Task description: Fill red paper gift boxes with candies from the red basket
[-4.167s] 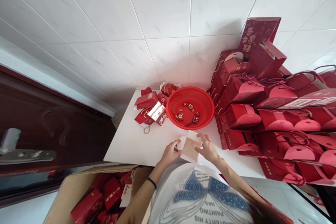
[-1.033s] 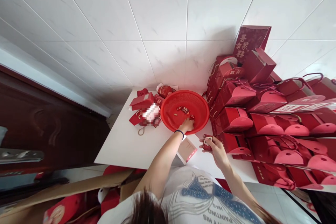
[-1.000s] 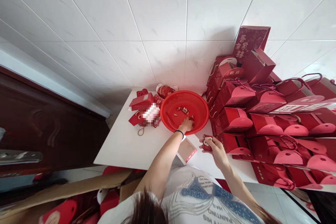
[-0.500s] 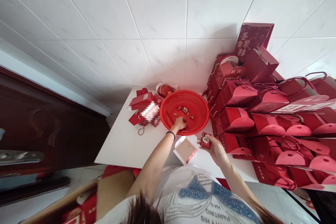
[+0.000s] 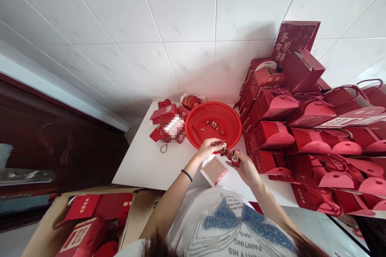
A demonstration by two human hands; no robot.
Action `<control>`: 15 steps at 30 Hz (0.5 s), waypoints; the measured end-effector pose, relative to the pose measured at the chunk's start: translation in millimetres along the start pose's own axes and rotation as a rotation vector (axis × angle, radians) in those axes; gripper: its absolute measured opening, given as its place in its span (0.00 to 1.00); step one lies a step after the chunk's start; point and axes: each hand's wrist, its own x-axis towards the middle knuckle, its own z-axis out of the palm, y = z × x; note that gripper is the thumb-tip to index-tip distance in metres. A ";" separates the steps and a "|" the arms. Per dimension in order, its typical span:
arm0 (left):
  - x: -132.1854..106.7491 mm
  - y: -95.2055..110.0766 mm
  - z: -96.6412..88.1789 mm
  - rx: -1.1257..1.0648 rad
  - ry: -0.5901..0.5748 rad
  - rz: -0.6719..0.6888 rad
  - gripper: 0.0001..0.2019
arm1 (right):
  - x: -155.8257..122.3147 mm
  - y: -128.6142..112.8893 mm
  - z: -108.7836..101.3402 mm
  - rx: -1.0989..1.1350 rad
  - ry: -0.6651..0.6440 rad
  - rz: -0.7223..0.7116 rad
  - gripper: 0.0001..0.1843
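Observation:
A dark red wrapped candy [image 5: 223,149] is pinched in the fingers of my left hand [image 5: 207,147], over the near rim of the red plastic basket [image 5: 193,128]. My right hand [image 5: 246,168] grips a small red packet [image 5: 233,158] with a pale round mark, just right of the candy. Whether the two touch is unclear. Inside the basket lie several wrapped candies [image 5: 214,125] and a small tan piece [image 5: 202,130]. Below my hands an open carton [image 5: 214,170] with a pale brown inside rests on the white table [image 5: 141,164].
Stacked red gift boxes [image 5: 313,140] fill the right side. Small red boxes and packets [image 5: 165,114] lie left of the basket, beside a blurred patch. A cardboard box [image 5: 138,209] with red boxes inside stands at lower left. A tiled wall [image 5: 187,64] rises behind.
My left hand has come out of the basket with a wrapped candy and moved toward my right hand. My right hand still holds the red packet. The view has shifted slightly, showing more of the cardboard box.

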 end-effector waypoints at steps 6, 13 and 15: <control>-9.6 1.9 12.9 0.190 -0.128 0.007 0.18 | -1.9 1.8 -1.5 -0.002 0.015 0.033 0.20; 43.7 8.5 3.4 0.842 -0.031 0.037 0.17 | -5.4 2.4 -15.3 0.123 0.051 0.042 0.13; 64.6 7.2 6.1 0.957 -0.052 0.024 0.19 | -6.4 1.0 -16.3 0.192 0.003 0.051 0.11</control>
